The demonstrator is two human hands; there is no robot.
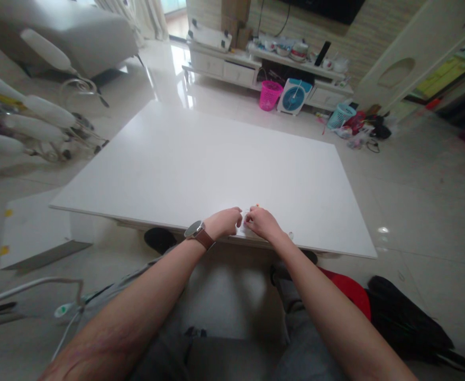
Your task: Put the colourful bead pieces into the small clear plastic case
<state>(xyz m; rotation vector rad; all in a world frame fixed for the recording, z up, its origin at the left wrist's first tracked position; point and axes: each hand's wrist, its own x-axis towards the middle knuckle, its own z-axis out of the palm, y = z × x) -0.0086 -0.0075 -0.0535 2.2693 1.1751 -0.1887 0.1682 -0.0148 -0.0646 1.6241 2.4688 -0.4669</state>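
Both hands meet at the near edge of a large white table [200, 159]. My left hand [226, 222], with a brown-strapped watch [198, 233] on its wrist, has its fingers curled against a small pale object [245, 226] on the tabletop. My right hand [262, 222] pinches the same small object from the other side. The object is mostly hidden by the fingers; a tiny orange speck [257, 205] shows just beyond it. A small clear bit [291, 235] lies on the table edge to the right of my right wrist.
A grey sofa [77, 32] and a white drying rack [34, 121] stand at the left. A low TV cabinet [256, 63], pink basket [270, 95], blue fan [294, 97] and teal basket [340, 115] lie beyond. A red cushion [349, 291] and black bag [407, 323] sit at my right.
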